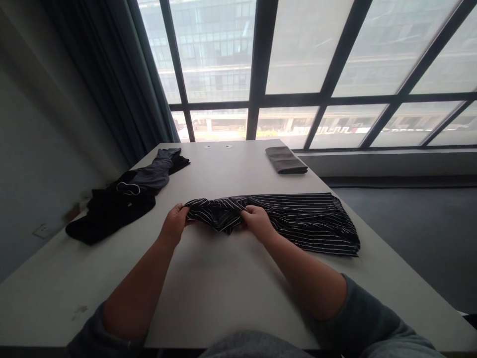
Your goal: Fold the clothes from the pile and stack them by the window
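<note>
Holding the garment [309, 209] at the centre of the frame, I pinch its left end with my left hand [174, 223], while my right hand [257, 223] pinches the cloth just right of centre, thumb uppermost. Between the two grips the cloth bunches, and a corner sags towards the bottom of the frame; the rest lies on the worktop [208, 298], reaching towards the right, its stripes rippled. To handle this well, I should make both pinches light and level and draw them gently apart, so the bunched stretch pulls taut without dragging the flat part askew. The stripes are a good guide: where they bend, the cloth is probably twisted. Ripples want a flat palm rather than a tug. I can't tell whether the bunched end touches the worktop. The dark clothes [112, 211] at left and the grey cloth [285, 160] above the garment, right of centre, lie apart from it.
</note>
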A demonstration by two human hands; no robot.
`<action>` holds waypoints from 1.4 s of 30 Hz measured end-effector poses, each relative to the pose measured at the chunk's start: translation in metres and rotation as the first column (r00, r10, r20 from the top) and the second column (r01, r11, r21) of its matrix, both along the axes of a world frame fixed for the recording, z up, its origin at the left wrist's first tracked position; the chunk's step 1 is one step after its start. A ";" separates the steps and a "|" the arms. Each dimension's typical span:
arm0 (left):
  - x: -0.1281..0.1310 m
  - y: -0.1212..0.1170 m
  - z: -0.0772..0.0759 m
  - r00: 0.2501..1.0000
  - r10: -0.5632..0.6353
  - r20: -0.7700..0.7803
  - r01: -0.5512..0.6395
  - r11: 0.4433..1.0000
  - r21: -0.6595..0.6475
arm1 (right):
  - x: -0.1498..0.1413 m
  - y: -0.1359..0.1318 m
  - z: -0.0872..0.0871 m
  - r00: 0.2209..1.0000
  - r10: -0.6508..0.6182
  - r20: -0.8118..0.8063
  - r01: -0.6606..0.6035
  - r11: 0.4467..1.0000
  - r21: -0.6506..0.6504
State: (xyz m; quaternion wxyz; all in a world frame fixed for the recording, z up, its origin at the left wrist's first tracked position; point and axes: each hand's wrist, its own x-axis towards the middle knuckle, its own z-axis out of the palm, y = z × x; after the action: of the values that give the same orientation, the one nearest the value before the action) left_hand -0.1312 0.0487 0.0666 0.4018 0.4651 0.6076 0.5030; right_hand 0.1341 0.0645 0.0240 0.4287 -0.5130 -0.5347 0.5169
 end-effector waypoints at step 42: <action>-0.016 -0.014 0.018 0.607 0.103 -0.788 -0.036 0.994 0.102 | 0.021 0.005 0.001 0.957 -0.009 0.289 -0.183 0.754 0.631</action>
State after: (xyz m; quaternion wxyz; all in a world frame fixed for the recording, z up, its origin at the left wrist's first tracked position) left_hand -0.1473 0.0351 0.0843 0.0545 0.6302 0.7207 0.2837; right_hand 0.1547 0.0696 0.0251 0.4772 -0.3723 -0.7583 0.2423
